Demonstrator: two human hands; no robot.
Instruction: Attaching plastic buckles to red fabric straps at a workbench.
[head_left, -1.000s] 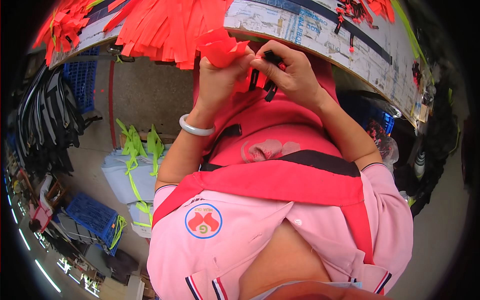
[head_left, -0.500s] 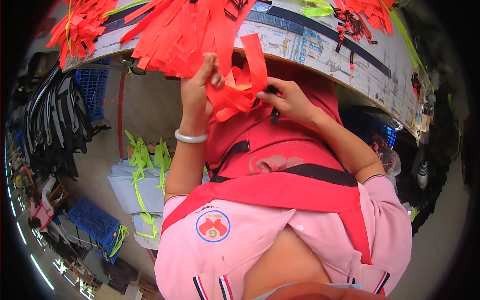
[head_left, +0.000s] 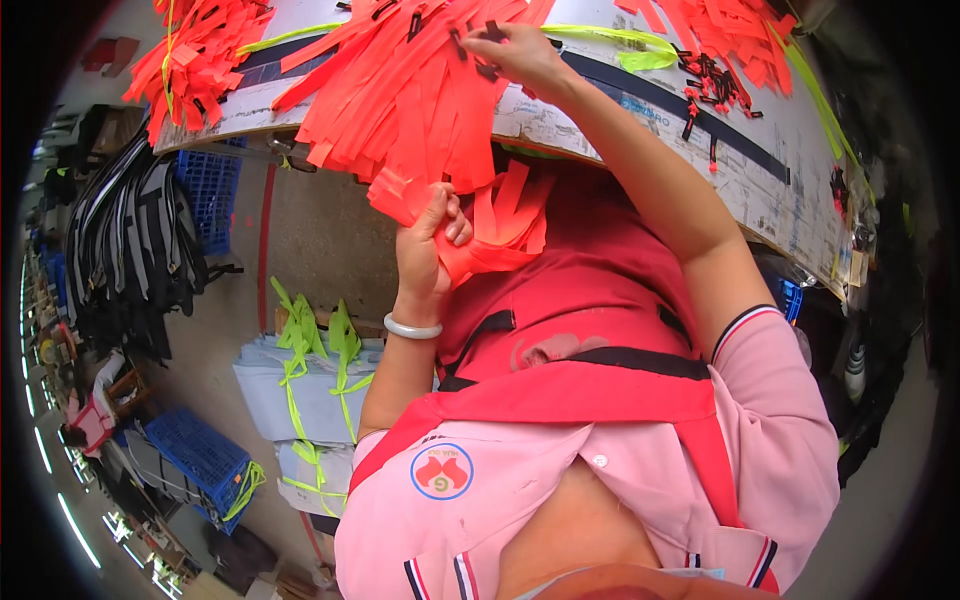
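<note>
A looped bundle of bright orange-red ribbon strips (head_left: 500, 235) is gripped in my left hand (head_left: 435, 240), the fingers closed round it in front of my red apron. Part of the bundle sticks out beyond my thumb; the strips' far ends are partly hidden. Up on the table, my right hand (head_left: 520, 58) reaches over a large heap of similar orange-red strips (head_left: 400, 110). Its fingers stretch to the left, slightly blurred, close to small black end pieces on the strips. I make out nothing held in them.
The heap hangs over the edge of the worn white table (head_left: 560, 130). More strips (head_left: 195, 70) lie at its left, and small black-ended pieces (head_left: 712, 85) at its right. Dark straps (head_left: 135, 230) hang at left near a blue crate (head_left: 208, 195). Tied pale sheets (head_left: 290, 385) stand below.
My right hand has left the bundle and moved up to the heap on the table. My left hand has shifted slightly down and right, still gripping the bundle.
</note>
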